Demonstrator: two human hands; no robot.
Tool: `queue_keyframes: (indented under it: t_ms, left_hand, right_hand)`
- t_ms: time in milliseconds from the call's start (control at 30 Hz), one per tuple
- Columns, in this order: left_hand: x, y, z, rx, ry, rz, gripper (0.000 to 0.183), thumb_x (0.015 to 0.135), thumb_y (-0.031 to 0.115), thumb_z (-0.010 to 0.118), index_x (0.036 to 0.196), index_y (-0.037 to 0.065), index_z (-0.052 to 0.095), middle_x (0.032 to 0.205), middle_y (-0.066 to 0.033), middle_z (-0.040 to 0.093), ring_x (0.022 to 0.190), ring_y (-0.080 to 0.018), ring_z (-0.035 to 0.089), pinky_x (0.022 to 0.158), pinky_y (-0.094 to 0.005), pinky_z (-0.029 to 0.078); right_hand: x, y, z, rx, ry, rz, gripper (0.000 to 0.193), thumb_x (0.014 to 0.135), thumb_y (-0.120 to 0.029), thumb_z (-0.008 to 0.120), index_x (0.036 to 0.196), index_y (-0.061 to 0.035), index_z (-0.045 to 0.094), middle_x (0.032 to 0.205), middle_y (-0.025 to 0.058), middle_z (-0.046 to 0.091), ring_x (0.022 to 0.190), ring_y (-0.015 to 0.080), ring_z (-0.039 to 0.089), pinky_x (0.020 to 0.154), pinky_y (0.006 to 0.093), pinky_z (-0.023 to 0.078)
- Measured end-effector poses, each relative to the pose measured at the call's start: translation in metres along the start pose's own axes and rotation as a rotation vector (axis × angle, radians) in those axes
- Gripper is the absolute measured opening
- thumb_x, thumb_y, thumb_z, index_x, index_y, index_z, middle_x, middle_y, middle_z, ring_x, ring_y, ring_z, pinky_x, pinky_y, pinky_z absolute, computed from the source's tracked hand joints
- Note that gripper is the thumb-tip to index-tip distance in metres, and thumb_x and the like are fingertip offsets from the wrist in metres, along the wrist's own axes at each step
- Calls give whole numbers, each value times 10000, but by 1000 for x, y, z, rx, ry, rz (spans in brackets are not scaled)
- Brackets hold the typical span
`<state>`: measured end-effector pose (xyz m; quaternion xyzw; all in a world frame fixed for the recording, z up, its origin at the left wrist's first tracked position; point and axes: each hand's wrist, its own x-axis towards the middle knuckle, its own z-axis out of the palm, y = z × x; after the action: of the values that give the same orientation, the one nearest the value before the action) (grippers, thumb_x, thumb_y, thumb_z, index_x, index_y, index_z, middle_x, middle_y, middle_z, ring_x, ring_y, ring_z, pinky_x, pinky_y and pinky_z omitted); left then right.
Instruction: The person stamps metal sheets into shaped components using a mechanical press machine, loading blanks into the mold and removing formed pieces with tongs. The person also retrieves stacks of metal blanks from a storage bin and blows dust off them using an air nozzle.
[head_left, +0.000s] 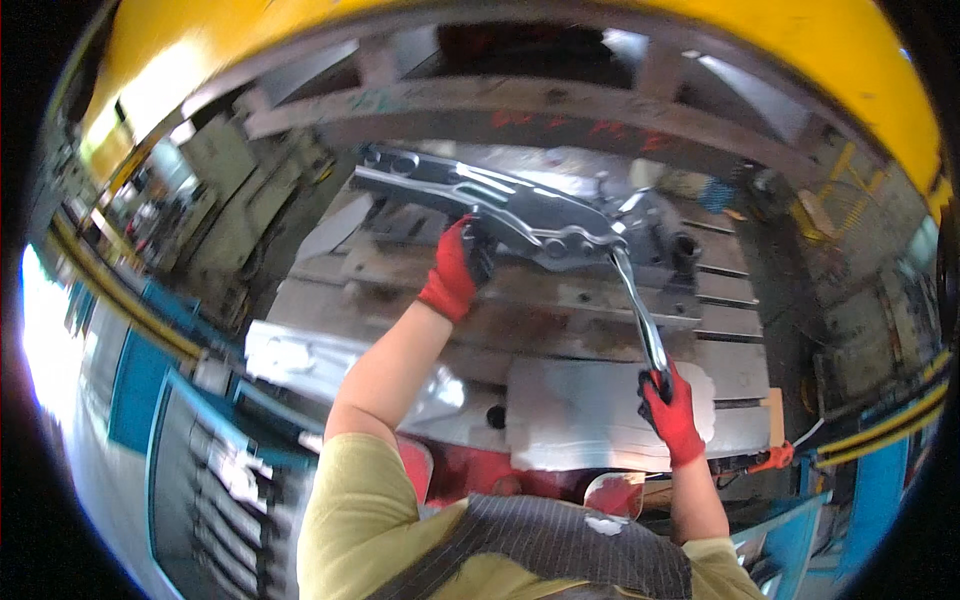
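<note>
A long, dark, shiny pressed metal part (545,212) with raised ribs and holes lies slantwise over the die (655,275) on the press bed. My left hand (462,268), in a red glove with black on the palm side, is closed at the part's near edge, left of its middle. Its fingertips are partly hidden. In a matching glove, my right hand (673,412) grips the lower end of long silver tongs (640,310). The far end of the tongs meets the part's right end; the jaws are too small to make out.
A heavy beam (450,118) of the yellow press (820,35) crosses beyond the die. A flat grey plate (590,410) lies on the near bed, with a shiny metal sheet (290,350) to its left. Blue racks (155,480) with stacked parts stand lower left. An orange-red tool (772,458) is at right.
</note>
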<state>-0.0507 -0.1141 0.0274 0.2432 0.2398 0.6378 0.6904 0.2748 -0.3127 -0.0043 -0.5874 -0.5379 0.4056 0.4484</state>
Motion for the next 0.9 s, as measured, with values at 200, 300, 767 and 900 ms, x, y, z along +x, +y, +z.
queue_keyframes:
  t_ms: [200, 300, 767, 900]
  left_hand:
    - [-149, 33, -83, 909, 196, 508, 157, 885, 226, 456, 824, 103, 533, 603, 18, 490, 488, -70, 466, 452, -189, 394]
    - [-220, 54, -137, 595, 505, 335, 77, 826, 170, 534, 843, 97, 551, 486, 1, 431, 479, -99, 470, 467, -206, 388]
    - [-246, 90, -134, 2049, 849, 570, 520, 673, 270, 682, 1120, 72, 503, 1070, -152, 538, 1009, -349, 483, 858, -402, 399]
    - [-207, 46, -151, 2237, 560, 589, 580, 724, 364, 608, 1227, 128, 444, 1300, -153, 377, 1215, -356, 301, 1013, -431, 226]
  right_hand:
    - [-82, 63, 29, -205, -351, -83, 561, 737, -94, 604, 1258, -46, 401, 730, 80, 586, 673, 180, 584, 635, 307, 467]
    - [-96, 30, 58, -247, -558, -155, 560, 754, -116, 606, 1266, -45, 391, 778, 111, 576, 658, 176, 555, 626, 297, 445]
    - [-116, 60, 121, -521, -577, -454, 571, 831, -276, 514, 1331, -136, 277, 858, 122, 576, 685, 279, 578, 615, 387, 459]
    - [-118, 69, 123, 272, -705, 182, 457, 850, -237, 531, 1255, -92, 377, 811, 61, 565, 649, 179, 557, 556, 320, 452]
